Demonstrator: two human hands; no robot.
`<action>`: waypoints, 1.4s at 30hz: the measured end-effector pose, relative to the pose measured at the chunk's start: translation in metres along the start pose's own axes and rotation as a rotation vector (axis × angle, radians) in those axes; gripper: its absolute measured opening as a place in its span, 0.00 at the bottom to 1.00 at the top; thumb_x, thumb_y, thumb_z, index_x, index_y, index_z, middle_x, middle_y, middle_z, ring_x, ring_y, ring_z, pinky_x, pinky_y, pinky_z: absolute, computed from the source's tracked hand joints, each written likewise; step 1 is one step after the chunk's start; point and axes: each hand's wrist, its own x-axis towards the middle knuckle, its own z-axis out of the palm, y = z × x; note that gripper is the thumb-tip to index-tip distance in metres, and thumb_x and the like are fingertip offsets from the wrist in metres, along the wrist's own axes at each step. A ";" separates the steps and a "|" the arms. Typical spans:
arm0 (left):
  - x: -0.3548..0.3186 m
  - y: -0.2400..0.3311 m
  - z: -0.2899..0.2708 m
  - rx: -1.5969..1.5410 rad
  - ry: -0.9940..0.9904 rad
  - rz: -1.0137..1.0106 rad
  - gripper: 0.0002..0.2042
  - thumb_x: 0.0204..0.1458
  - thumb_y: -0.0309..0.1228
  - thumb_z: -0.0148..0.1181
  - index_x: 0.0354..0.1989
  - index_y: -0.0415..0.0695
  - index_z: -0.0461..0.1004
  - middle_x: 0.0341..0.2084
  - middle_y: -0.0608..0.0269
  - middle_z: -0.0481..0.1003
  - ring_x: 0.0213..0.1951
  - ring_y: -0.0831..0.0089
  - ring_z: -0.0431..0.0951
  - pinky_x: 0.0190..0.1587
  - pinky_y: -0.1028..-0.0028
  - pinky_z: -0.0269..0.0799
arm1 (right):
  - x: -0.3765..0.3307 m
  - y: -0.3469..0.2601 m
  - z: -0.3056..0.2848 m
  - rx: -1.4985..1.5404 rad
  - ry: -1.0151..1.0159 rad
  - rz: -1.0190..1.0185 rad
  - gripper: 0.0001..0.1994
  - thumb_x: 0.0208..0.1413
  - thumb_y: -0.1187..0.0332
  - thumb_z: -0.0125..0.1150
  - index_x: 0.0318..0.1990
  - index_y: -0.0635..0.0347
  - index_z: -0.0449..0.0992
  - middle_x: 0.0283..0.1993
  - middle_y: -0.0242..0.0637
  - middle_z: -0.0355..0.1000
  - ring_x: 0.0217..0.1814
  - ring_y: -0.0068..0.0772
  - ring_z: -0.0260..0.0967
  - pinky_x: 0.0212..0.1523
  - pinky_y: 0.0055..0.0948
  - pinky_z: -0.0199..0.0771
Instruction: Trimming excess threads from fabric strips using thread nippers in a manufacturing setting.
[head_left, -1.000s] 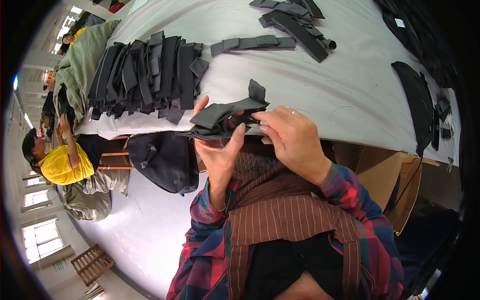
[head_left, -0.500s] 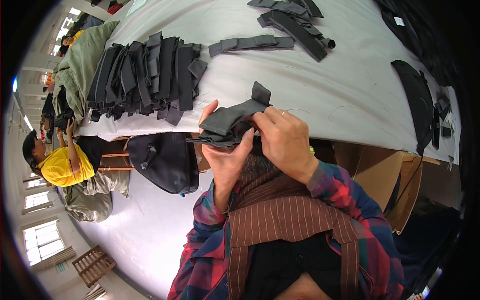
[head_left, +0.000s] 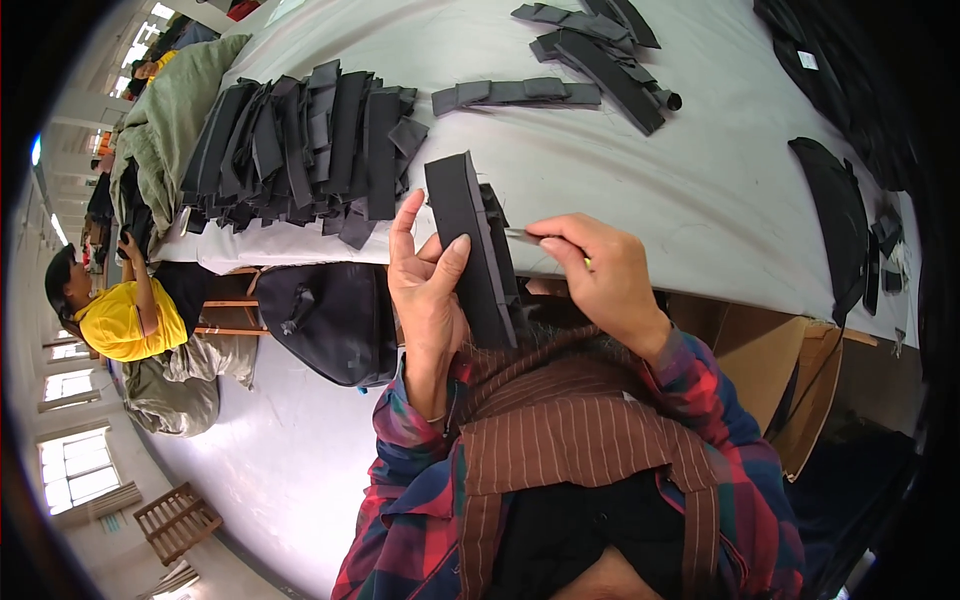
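My left hand grips a black fabric strip that stands tilted over the table's near edge, thumb on its flat face. Folded fabric loops line the strip's right side. My right hand is closed round a small metal-bladed tool that looks like thread snips; a yellow-green bit shows by the fingers. The blade points left at the strip's looped side; whether it touches is too small to tell. Beyond my left hand lies a thick pile of similar black strips. A single looped strip lies farther back.
More strips lie at the far right of the white-covered table. A black curved fabric piece sits at its right end. Below the edge are a black bag and a cardboard box. A person in yellow works at left.
The strip, bunched between both hands before, now stands lengthwise in my left hand alone. My right hand has let go of it, moved right, and shows the metal blade.
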 end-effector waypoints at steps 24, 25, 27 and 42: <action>-0.014 -0.009 0.002 0.127 -0.183 -0.353 0.24 0.54 0.16 0.50 0.60 0.41 0.56 0.38 0.46 0.77 0.35 0.63 0.81 0.38 0.72 0.78 | 0.025 0.007 0.003 0.307 0.024 0.085 0.12 0.49 0.68 0.64 0.42 0.59 0.76 0.32 0.34 0.74 0.28 0.23 0.66 0.32 0.23 0.67; -0.015 -0.010 0.003 0.138 -0.193 -0.350 0.24 0.54 0.17 0.51 0.60 0.42 0.56 0.37 0.47 0.77 0.34 0.65 0.81 0.37 0.72 0.78 | 0.026 0.008 -0.001 0.339 -0.074 0.211 0.13 0.48 0.69 0.64 0.42 0.60 0.76 0.32 0.34 0.74 0.29 0.20 0.65 0.33 0.21 0.67; -0.014 -0.010 0.002 0.205 -0.210 -0.337 0.22 0.54 0.18 0.52 0.58 0.41 0.57 0.35 0.48 0.78 0.32 0.69 0.80 0.34 0.75 0.78 | 0.027 0.005 -0.005 0.314 -0.095 0.194 0.12 0.47 0.70 0.65 0.40 0.61 0.76 0.30 0.34 0.73 0.28 0.20 0.65 0.33 0.21 0.66; -0.004 0.003 0.003 -0.322 0.071 -0.423 0.12 0.55 0.22 0.51 0.48 0.38 0.65 0.36 0.57 0.75 0.36 0.75 0.77 0.41 0.79 0.73 | 0.008 0.007 0.027 -0.068 0.094 -0.595 0.18 0.27 0.80 0.59 0.31 0.50 0.79 0.18 0.26 0.62 0.17 0.30 0.59 0.20 0.30 0.51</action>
